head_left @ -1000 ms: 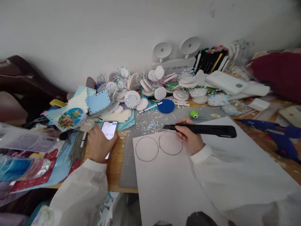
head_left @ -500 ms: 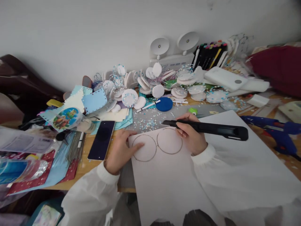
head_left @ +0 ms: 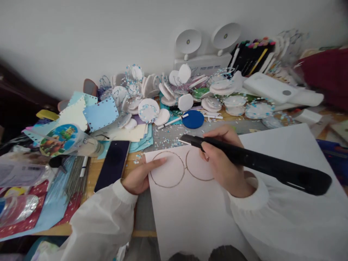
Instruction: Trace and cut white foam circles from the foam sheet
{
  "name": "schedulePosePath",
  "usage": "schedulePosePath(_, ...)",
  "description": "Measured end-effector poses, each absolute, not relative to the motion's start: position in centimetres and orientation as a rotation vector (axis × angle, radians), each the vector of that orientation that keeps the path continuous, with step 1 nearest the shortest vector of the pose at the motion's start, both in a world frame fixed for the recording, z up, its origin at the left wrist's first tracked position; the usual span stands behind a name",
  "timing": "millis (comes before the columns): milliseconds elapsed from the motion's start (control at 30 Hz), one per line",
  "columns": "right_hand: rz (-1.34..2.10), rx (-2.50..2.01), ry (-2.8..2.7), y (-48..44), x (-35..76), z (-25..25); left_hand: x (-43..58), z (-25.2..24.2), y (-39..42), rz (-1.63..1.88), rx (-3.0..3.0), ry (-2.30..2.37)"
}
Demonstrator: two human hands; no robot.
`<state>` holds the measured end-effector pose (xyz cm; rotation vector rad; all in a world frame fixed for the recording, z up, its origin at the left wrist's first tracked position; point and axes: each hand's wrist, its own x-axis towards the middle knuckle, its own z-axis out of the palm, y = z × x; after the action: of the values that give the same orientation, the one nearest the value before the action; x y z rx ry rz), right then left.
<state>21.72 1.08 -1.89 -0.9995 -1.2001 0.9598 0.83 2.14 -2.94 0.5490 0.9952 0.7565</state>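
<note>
A large white sheet lies in front of me, with two circles drawn side by side near its far left corner. My left hand is closed on the sheet's left edge. Its thumb lies on top, over the left circle, while the fingers go out of sight under the edge. In my right hand is a black utility knife. The knife's blade points left, above the far edge of the sheet, and its handle runs back to the right. That hand partly covers the right circle.
Behind the sheet are a blue disc, white rounds with beads, and a white twin-headed lamp. A phone lies left of my hand, near a lidded cup. A blue glue gun sits at the right.
My left fingers have gone from beside the sheet's corner to under its edge. The knife and right hand appear larger and nearer, the handle swung lower right. The view has shifted slightly.
</note>
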Motion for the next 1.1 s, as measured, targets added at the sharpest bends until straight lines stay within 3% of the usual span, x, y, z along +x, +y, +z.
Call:
schedulePosePath(533,0.817,-1.037,-1.597,-0.1,22.1,-0.6,0.2,-3.7,1.3,0.714,0.585,0.888)
schedulePosePath(800,0.813,-1.025,-1.7,0.3,22.4,-2.0,0.1,-3.6,1.7,0.791,1.037,1.29)
schedulePosePath(1100,0.735,-0.954,-1.8,0.2,22.5,-2.1,0.3,-4.1,1.7,0.794,0.915,1.258)
